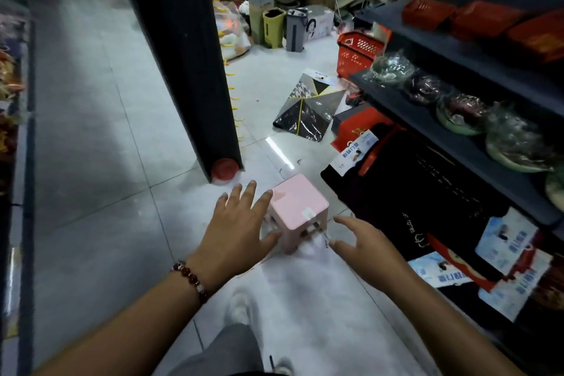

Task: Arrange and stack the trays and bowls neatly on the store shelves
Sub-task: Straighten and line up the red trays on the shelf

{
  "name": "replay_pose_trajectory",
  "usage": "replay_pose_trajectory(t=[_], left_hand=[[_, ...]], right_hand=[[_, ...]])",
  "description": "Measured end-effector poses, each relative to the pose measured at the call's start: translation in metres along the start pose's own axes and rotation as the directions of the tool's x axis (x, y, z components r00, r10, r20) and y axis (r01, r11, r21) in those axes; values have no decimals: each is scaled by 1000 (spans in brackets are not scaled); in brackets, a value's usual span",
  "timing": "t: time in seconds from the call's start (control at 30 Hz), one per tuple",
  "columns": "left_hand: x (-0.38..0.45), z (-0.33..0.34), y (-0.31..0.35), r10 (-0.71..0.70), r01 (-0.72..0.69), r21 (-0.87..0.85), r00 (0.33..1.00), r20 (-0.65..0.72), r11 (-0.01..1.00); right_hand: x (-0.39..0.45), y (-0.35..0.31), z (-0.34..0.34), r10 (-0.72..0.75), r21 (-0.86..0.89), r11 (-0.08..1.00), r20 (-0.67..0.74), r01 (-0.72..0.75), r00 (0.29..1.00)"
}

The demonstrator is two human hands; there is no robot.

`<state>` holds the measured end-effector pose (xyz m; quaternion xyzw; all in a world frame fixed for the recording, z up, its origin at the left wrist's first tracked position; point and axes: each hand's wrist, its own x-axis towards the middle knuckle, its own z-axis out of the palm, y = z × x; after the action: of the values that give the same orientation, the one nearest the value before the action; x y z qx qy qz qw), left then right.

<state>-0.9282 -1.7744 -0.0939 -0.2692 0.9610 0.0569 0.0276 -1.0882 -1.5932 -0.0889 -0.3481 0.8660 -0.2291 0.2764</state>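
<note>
A small pink plastic stool [300, 204] stands on the tiled floor in the aisle. My left hand [236, 226] hovers at its left side, fingers spread and straight, holding nothing. My right hand [364, 243] reaches in from the right of the stool, fingers extended, also holding nothing. On the dark shelf to the right sit several bowls wrapped in clear plastic [464, 111]. Red trays [485, 21] lie in a row on the shelf above them.
A dark shelf end panel [189, 70] rises left of the stool with a red lid [225, 168] at its foot. A red shopping basket [358, 52], a flat patterned packet [311, 104], bins and boxes crowd the floor beyond. Dark bags and packaged goods [427, 192] lie under the right shelf.
</note>
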Motion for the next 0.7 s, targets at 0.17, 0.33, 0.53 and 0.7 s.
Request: replay_pose_trajectory(t=[0.17, 0.33, 0.53, 0.7], left_hand=[[122, -2, -9, 84, -84, -6, 996, 1, 996], [261, -6, -13, 225, -226, 5, 974, 35, 974], [419, -45, 36, 466, -469, 42, 883, 60, 882], [520, -84, 110, 600, -599, 44, 800, -22, 800]], right_hand=[[92, 5, -31, 89, -15, 996, -66, -90, 994], [183, 8, -73, 205, -20, 978, -127, -209, 971], [258, 15, -152, 311, 96, 950, -244, -297, 919], [303, 52, -239, 340, 108, 940, -363, -324, 867]])
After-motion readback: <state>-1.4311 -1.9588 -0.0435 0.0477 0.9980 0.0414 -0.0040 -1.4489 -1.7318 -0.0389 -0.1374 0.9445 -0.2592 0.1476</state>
